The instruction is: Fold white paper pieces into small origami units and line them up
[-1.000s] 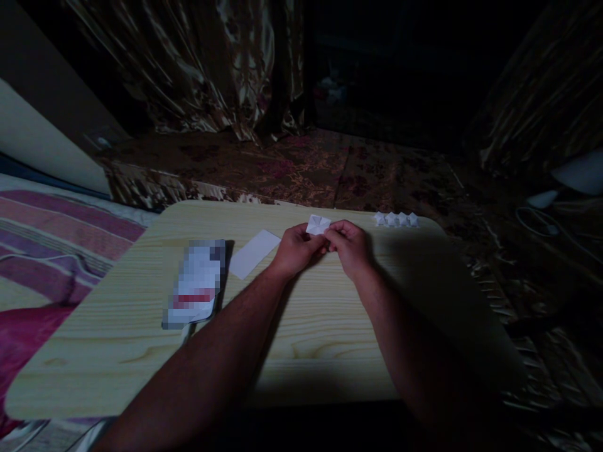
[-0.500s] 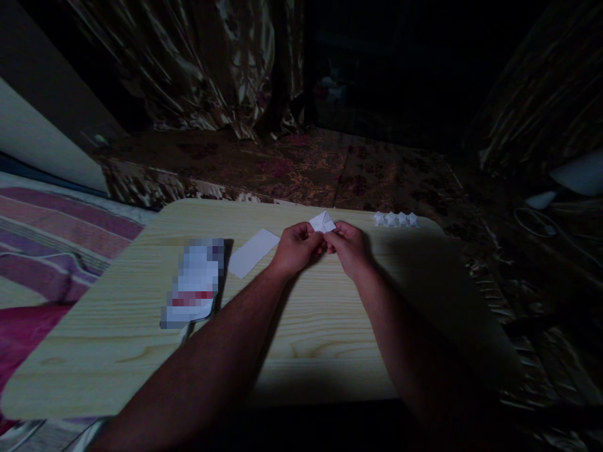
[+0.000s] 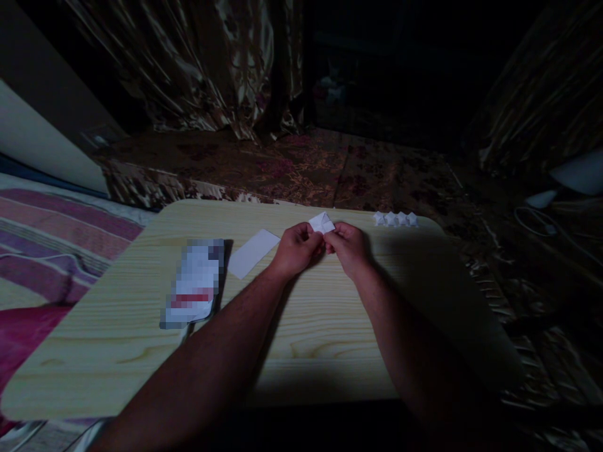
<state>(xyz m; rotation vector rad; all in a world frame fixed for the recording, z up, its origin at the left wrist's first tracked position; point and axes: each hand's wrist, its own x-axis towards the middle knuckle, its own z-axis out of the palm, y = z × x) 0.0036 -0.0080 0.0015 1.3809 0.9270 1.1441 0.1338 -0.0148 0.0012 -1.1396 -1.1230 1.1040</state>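
Over wood-grained tabletop (image 3: 325, 326): left grip (image 3: 298, 246), right grip (image 3: 347, 246) pinching creased, angular white paper (image 3: 321, 222).

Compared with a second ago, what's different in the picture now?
The folded white paper has been turned between the hands, so a corner points away from the person and its visible creases look different. Nothing was let go: left grip and right grip both stay on it. The flat sheet and the row of small folded pieces stayed put.

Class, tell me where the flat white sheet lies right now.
In the head view, the flat white sheet lies on the table, left of centre, between the pixelated object and the left hand.
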